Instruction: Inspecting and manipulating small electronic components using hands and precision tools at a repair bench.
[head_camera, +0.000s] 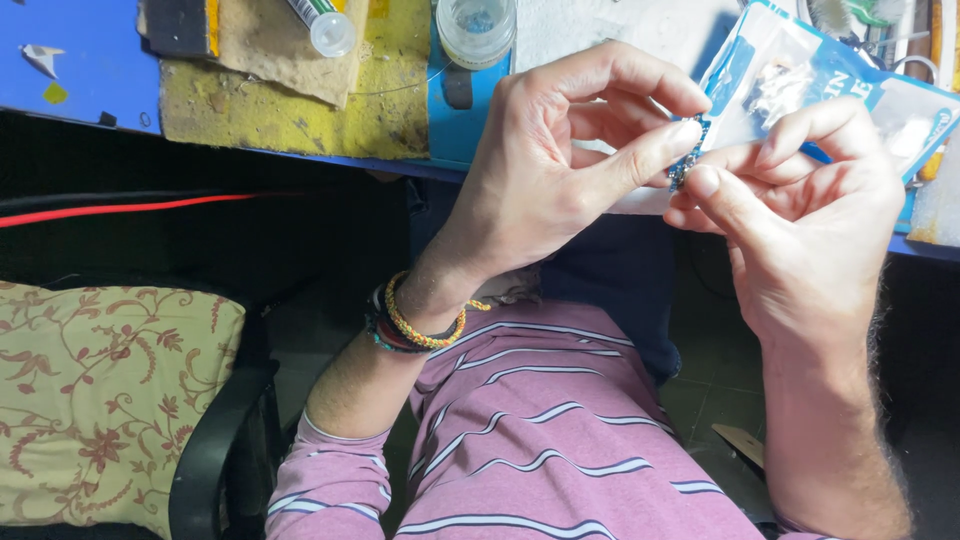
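striped pink sleeves (520, 440) are framing both hands: left hand (560, 170) and right hand (800, 220) are pinching a small dark beaded strand (686, 160) together above the lap; it looks light, limp, delicate, best gripped at its ends.

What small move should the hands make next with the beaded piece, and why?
Probably turn the beaded piece slightly toward the camera. Both the left hand and the right hand pinch it between thumb and fingertips, so most of it is hidden; only a short dark beaded edge shows between them, above the blue table.
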